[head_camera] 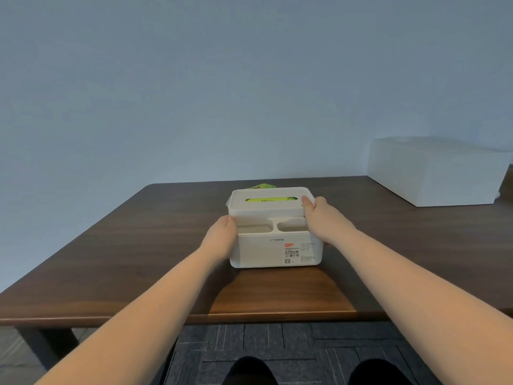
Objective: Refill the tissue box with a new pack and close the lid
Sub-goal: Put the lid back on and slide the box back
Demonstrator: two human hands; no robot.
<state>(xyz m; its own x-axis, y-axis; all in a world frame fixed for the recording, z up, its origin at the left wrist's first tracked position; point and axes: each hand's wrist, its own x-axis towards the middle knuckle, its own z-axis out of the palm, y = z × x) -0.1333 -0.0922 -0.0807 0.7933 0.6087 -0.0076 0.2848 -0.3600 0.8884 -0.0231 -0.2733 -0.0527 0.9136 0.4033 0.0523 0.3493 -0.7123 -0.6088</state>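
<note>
Sitting mid-table on the dark brown wooden table (116, 262), the white plastic tissue box (273, 250) is wearing its white slotted lid (268, 205), green tissue pack (267, 200) showing through. Left hand (222, 233) and right hand (319, 215) are gripping the lid's ends, fingers curled. White rectangular box (435, 170) is sitting far right; pale blue wall (194, 79) is standing behind, grey carpet tiles (291, 340) lying below.

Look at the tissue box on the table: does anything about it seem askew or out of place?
Yes. A bit of green pack wrapper sticks out behind the lid at the back left of the tissue box, so the lid may not sit flush there. The left hand and right hand hold the lid's ends.
</note>
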